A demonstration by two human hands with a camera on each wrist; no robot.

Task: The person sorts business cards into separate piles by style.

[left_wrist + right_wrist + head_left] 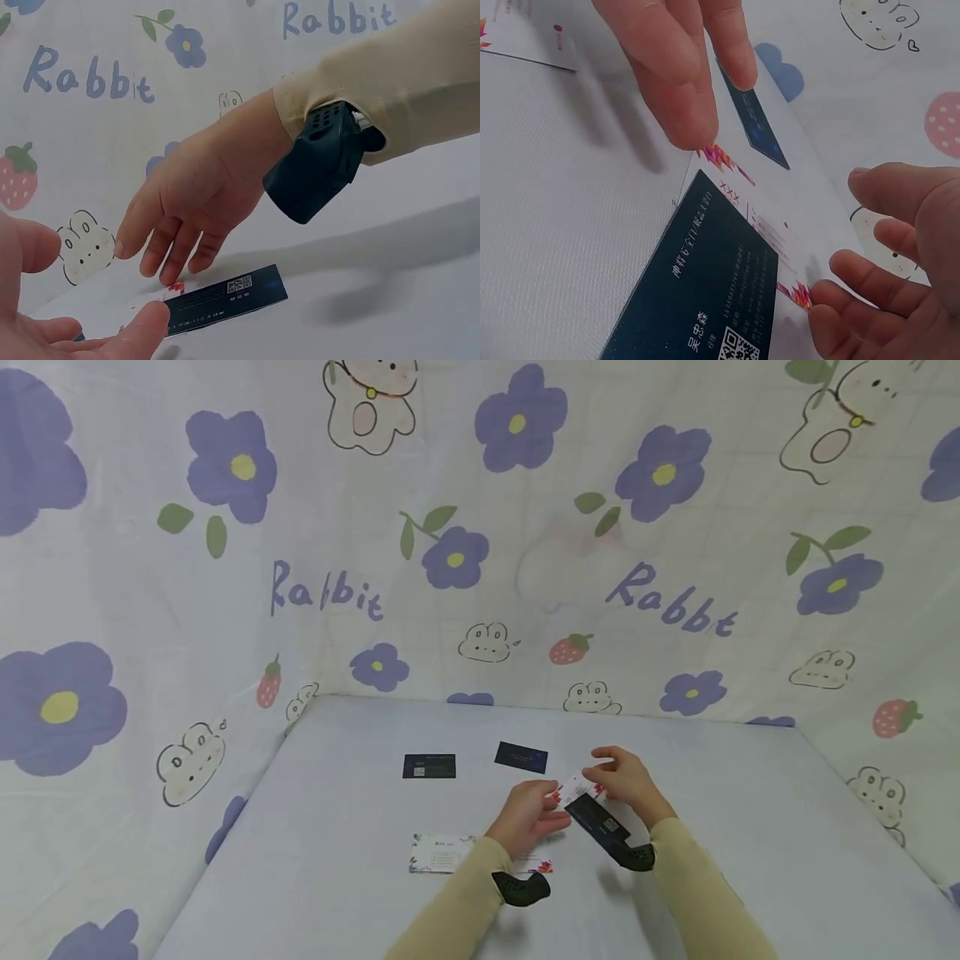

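A white business card with red floral corners [576, 787] sits between the two hands. Partly over it is a dark business card [705, 277] with white print and a QR code. My left hand [528, 818] is at the white card's left side, fingers extended, fingertips right at its corner in the right wrist view. From the right, my right hand [630, 785] has its fingertips at the opposite edge, the thumb spread away from the fingers. In the left wrist view the dark card [232, 298] lies below the right hand [202, 195].
Two more dark cards, one at left [429, 766] and one nearer the middle [521, 757], lie farther back on the white table [322, 810]. White floral cards [438, 856] lie by the left forearm, which partly covers them. Rabbit-and-flower patterned cloth [487, 602] encloses the table.
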